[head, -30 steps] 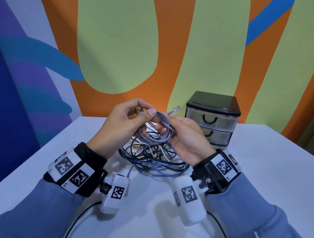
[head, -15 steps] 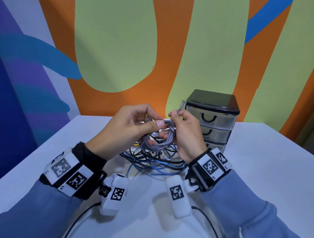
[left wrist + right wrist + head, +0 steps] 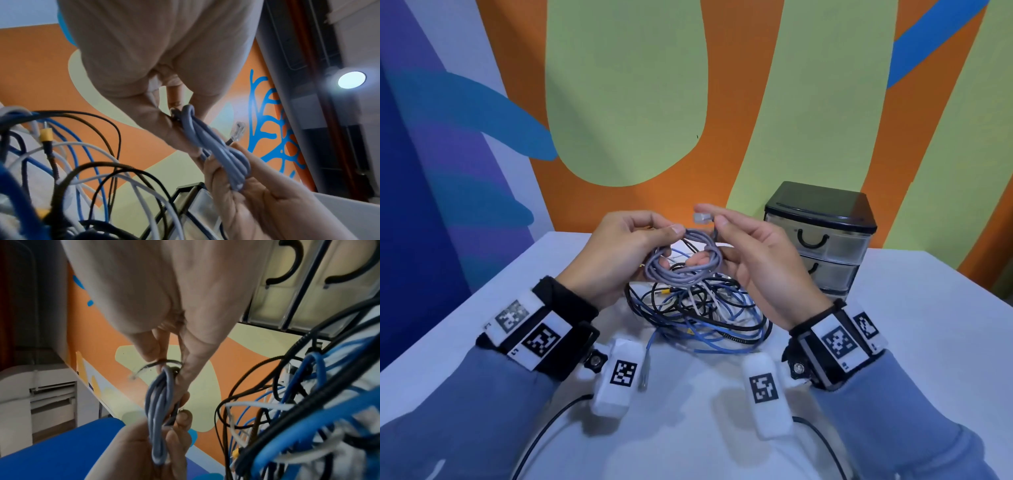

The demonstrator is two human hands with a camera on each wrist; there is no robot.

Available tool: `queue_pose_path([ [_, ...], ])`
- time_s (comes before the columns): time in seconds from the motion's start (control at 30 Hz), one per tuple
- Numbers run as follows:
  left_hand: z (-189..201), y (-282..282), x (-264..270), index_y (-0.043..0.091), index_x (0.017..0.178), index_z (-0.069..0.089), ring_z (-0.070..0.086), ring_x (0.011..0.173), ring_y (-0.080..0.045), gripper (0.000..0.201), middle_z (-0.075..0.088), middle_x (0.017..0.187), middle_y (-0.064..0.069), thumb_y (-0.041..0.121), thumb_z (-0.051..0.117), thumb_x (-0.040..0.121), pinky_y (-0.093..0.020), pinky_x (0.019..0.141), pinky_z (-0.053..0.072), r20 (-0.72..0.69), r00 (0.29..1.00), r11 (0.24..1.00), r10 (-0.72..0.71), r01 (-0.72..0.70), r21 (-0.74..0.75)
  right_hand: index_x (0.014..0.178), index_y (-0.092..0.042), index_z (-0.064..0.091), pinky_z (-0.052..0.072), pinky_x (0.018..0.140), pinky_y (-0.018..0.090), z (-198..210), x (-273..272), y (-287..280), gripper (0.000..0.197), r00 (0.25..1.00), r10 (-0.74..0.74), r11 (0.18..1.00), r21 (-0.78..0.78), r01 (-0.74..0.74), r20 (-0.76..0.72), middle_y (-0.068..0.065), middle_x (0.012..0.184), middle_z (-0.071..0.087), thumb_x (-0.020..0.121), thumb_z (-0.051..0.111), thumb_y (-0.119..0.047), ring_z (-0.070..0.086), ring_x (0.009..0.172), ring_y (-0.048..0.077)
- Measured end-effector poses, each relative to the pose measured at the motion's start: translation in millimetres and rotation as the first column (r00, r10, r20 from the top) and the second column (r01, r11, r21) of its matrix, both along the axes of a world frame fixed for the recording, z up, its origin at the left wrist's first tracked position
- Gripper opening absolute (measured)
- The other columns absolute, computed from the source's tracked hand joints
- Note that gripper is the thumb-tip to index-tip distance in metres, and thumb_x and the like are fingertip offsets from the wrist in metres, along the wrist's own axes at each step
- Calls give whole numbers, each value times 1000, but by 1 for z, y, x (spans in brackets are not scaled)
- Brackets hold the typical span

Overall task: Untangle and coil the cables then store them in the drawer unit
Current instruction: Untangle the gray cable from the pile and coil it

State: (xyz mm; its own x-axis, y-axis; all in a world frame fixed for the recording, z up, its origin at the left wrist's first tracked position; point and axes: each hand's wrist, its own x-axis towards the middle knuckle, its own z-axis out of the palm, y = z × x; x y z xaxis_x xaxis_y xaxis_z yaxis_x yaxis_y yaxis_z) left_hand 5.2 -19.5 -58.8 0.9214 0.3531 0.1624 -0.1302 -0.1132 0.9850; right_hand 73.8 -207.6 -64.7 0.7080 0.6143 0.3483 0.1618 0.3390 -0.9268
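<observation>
While you hold the grey cable (image 3: pixel 681 265) up between both hands above the table (image 3: pixel 914 342), it is wound into a small coil of several loops. Your left hand (image 3: pixel 616 257) grips one side of the coil, thumb pressed on top. Your right hand (image 3: pixel 753 260) pinches the cable just behind its clear plug (image 3: pixel 702 218), with lower fingers (image 3: pixel 697 262) curled through the loops. So one cable looks nearly coiled; only its free end seems left to tuck. Below your hands, the tangled pile (image 3: pixel 698 311) of blue, black and white cables lies on the table, unsorted. Just right of it, the drawer unit (image 3: pixel 822 236) has all its drawers closed, so nothing is being stored yet.
</observation>
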Motion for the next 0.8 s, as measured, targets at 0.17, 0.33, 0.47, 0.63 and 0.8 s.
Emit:
queue_pose_path([
  [0.17,-1,-3,-3,2,99,76,61,50,-14,14,66,75,-10,15,73,99,-22,48,51,-29,999,998,-42,44,52,121,-9,76,63,91,46,-7,2,-1,24,986,-72,986,-139,92,148,14,106,80,99,67,-7,77,78,29],
  [0.33,1,-9,-3,6,106,78,65,54,-16,28,76,85,-8,28,61,107,-26,53,59,-33,998,998,-60,61,27,108,-8,73,58,75,39,-9,7,-1,20,950,-225,941,-204,269,217,16,84,79,91,81,-15,77,75,26],
  [0.47,-5,-7,-3,22,108,79,74,59,-24,14,73,88,-18,20,65,106,-41,71,61,72,997,951,-5,-18,309,96,-18,79,62,71,41,-15,14,1,20,855,-275,835,-332,439,440,6,75,77,86,86,-34,75,71,22],
  [0.63,-4,-11,-5,34,134,65,79,68,-28,27,73,88,-8,25,59,109,-46,74,59,129,991,901,-41,-19,434,77,-19,71,58,62,39,-16,12,2,26,755,-305,756,-334,562,580,3,66,72,83,86,-40,69,63,20],
  [0.8,5,-13,-7,18,137,59,75,60,-35,28,66,92,-18,12,44,114,-39,54,64,84,996,998,-28,33,-57,91,-13,56,60,69,47,-20,12,5,25,865,-233,871,-299,389,445,9,84,74,95,76,-27,70,67,26],
])
